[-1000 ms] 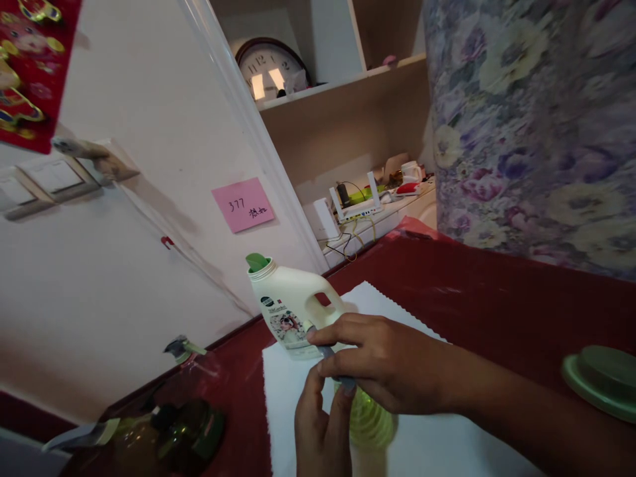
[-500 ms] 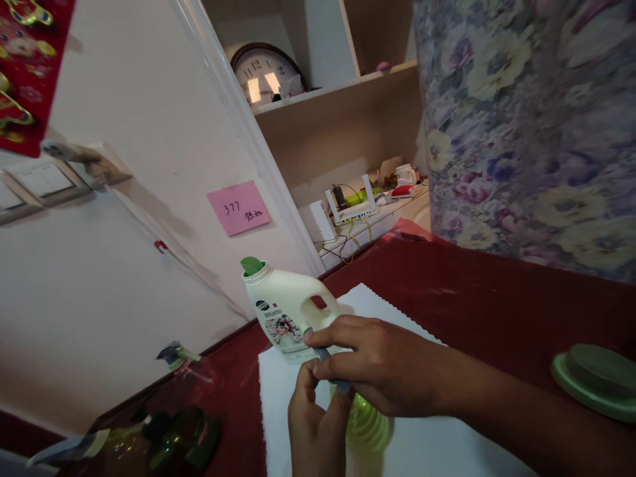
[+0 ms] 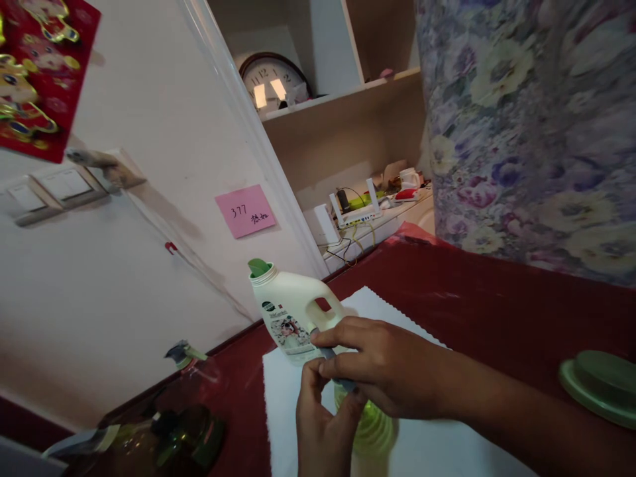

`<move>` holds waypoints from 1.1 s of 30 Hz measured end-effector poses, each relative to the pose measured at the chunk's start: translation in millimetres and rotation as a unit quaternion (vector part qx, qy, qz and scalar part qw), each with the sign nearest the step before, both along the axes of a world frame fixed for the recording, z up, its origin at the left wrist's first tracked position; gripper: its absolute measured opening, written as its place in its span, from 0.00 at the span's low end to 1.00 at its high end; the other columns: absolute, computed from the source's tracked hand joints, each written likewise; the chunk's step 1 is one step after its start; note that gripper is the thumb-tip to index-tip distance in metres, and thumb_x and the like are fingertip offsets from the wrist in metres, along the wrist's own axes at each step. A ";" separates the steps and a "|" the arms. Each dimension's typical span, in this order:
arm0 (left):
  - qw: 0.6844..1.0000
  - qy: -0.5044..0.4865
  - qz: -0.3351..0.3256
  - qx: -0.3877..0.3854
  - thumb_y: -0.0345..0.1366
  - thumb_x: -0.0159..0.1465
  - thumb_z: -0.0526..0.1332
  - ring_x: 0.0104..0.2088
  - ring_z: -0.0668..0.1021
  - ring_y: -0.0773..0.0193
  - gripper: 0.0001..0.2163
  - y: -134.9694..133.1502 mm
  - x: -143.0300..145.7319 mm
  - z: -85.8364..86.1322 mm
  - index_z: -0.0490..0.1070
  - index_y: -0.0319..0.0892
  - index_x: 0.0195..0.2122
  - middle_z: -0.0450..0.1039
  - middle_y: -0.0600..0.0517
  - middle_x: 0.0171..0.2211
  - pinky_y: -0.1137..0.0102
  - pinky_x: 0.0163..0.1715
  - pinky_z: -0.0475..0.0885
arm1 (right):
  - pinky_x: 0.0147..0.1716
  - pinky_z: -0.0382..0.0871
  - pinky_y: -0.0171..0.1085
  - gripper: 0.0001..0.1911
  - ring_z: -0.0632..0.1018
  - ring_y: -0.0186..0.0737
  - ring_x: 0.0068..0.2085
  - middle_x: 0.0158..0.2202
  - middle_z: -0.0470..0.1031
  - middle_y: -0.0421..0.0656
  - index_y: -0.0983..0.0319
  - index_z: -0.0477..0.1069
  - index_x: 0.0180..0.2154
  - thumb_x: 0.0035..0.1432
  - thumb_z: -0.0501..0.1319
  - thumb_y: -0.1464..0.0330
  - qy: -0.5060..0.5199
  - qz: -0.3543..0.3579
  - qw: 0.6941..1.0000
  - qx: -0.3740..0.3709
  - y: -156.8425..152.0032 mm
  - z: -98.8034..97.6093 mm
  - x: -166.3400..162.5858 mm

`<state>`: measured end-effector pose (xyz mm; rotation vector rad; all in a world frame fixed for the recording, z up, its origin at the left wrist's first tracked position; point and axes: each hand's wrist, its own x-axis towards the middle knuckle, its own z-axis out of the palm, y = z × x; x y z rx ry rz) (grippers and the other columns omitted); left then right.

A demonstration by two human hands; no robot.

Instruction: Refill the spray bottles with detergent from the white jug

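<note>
Over a white sheet (image 3: 432, 450), my right hand (image 3: 387, 364) pinches a grey piece (image 3: 326, 352), which looks like a spray bottle's head, from above. My left hand (image 3: 322, 424) is closed on its lower end, thumb and fingers curled. Just beneath is a clear ribbed bottle (image 3: 375, 430) of yellow-green liquid, partly covered by my hands. Whether the head sits on the bottle's neck is hidden. Behind my hands stands a cream detergent jug (image 3: 293, 298) with a green spout and no cap on.
Left on the red tabletop (image 3: 497, 298) are a grey-and-green spray bottle (image 3: 186, 358) and dark bottles (image 3: 191, 437). At right lies a round green lid (image 3: 601, 384). A white router (image 3: 355, 209) sits on the shelf behind, beside a floral curtain (image 3: 521, 132).
The camera view has turned slightly, so everything sits a little farther right and lower. Both hands keep the same hold on the grey spray head.
</note>
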<state>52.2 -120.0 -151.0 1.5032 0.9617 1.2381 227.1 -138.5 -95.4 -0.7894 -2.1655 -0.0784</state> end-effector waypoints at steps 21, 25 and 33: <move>0.999 -0.029 -0.042 0.009 0.42 0.55 0.72 0.49 0.78 0.51 0.18 -2.7 -0.4 1.4 0.74 0.42 0.44 0.79 0.47 0.43 0.63 0.49 0.73 | 0.53 0.75 0.47 0.19 0.77 0.49 0.54 0.58 0.74 0.52 0.63 0.77 0.49 0.56 0.63 0.79 -0.011 -0.014 1.000 0.011 -2.7 -1.7 -4.0; 0.999 -0.031 -0.028 0.003 0.41 0.55 0.72 0.39 0.79 0.56 0.13 -2.3 2.5 4.5 0.74 0.41 0.36 0.79 0.50 0.34 0.66 0.42 0.74 | 0.53 0.75 0.47 0.19 0.78 0.49 0.53 0.57 0.75 0.52 0.62 0.77 0.49 0.57 0.62 0.80 -0.010 -0.014 1.000 0.008 -3.8 -0.5 -4.3; 0.999 -0.013 -0.030 -0.018 0.48 0.61 0.67 0.56 0.75 0.46 0.19 -5.1 -3.0 -7.4 0.76 0.41 0.48 0.78 0.43 0.52 0.57 0.58 0.67 | 0.54 0.74 0.47 0.16 0.77 0.51 0.54 0.59 0.73 0.52 0.65 0.78 0.45 0.55 0.60 0.80 -0.025 -0.019 0.999 0.010 -4.2 -1.3 -2.4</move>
